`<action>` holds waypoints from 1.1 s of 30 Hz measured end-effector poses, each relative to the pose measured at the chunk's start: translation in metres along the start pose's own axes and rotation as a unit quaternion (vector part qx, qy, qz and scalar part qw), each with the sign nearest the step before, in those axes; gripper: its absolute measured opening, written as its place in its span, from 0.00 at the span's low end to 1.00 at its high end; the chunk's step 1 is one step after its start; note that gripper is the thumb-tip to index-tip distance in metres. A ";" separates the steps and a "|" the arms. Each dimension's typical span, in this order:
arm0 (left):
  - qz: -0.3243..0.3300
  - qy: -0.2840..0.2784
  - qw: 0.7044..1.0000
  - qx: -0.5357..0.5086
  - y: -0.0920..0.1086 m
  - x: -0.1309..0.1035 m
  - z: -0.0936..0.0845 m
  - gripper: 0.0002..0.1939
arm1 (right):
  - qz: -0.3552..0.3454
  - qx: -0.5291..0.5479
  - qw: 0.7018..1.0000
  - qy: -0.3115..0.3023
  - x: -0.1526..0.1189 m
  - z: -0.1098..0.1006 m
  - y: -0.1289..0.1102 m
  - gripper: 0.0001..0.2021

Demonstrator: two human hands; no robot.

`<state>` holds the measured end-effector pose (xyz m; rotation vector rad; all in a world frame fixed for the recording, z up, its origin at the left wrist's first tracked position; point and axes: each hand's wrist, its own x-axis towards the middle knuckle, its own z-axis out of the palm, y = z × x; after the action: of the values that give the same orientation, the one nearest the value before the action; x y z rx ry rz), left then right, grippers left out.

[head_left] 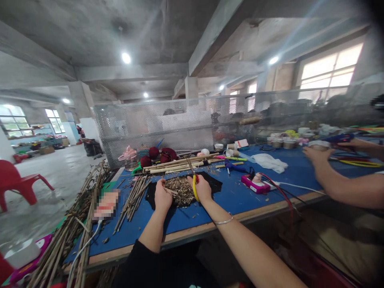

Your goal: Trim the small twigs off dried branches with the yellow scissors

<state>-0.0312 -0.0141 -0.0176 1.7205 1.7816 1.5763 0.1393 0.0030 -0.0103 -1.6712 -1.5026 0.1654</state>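
A pile of small cut twig pieces [180, 191] lies on a black cloth [213, 182] on the blue table. At the pile's left side, my left hand [163, 195] is closed on a thin twig [170, 191] that points over the pieces. My right hand [202, 189] grips scissors with yellow and red handles [195, 188] at the pile's right edge, their blades pointing up and away. A bundle of thin sticks [134, 202] rests left of the cloth.
Long branches [64, 244] lie along the left edge. Behind the cloth are bamboo sticks [168, 165] and dark red yarn balls [154, 152]. A purple power strip [255, 185] with cables sits to the right. Another person's hand [318, 155] holds a cup farther right.
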 end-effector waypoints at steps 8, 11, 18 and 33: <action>0.164 -0.133 0.973 -0.089 0.019 -0.012 -0.001 0.32 | 0.005 0.040 0.999 0.006 0.002 0.000 0.001 0.21; 0.187 -0.130 0.970 -0.082 0.020 -0.013 -0.001 0.33 | -0.002 0.052 0.999 -0.002 0.001 0.000 0.001 0.20; 0.175 0.032 0.984 0.016 0.009 -0.004 0.000 0.31 | -0.015 0.050 0.999 -0.004 0.000 0.004 0.003 0.16; 0.171 -0.157 0.971 -0.053 0.022 -0.015 -0.007 0.39 | -0.037 0.032 0.999 -0.017 -0.001 0.005 0.003 0.19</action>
<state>-0.0185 -0.0354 -0.0052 2.1682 1.2825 1.3811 0.1380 0.0048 -0.0158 -1.5674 -1.5658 0.2013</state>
